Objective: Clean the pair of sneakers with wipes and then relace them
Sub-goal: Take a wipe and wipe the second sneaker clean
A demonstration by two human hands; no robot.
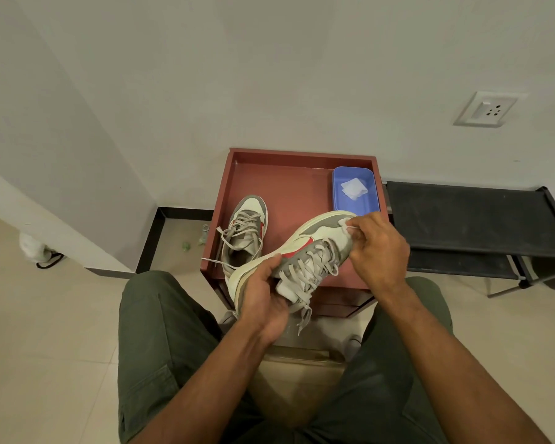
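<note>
Two hands share one sneaker (305, 248) over the red tray (289, 184): left hand (263, 296) grips its near heel, its long axis running far-right to the toe, where right hand (377, 248) pinches a wipe (345, 226).

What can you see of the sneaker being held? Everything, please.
The held sneaker is cream and grey with a red side mark and a thick pale sole. It is tilted on its side above the red-brown tray, toe pointing up and away towards the blue container. Its grey laces are still threaded, with loose ends hanging down. The left hand grips the heel end and sole. The right hand pinches a white wipe against the toe. The upper looks like leather or synthetic.
</note>
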